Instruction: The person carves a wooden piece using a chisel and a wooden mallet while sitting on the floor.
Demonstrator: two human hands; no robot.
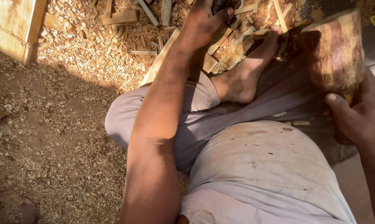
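I see a heavy wooden mallet (334,49) at the upper right: a thick, rounded, barrel-like head of reddish-brown wood, mottled and worn, half sunlit and half in shadow. It stands head-up and tilted slightly, raised above my lap, with its short pale handle clasped in my right hand (353,112). At the top edge, a dark tool handle (219,5) pokes out of my closed left hand (204,23); only its black end shows, and its working end is hidden.

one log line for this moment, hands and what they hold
left hand: grips dark tool handle | right hand: holds wooden mallet | bare foot on wood offcuts
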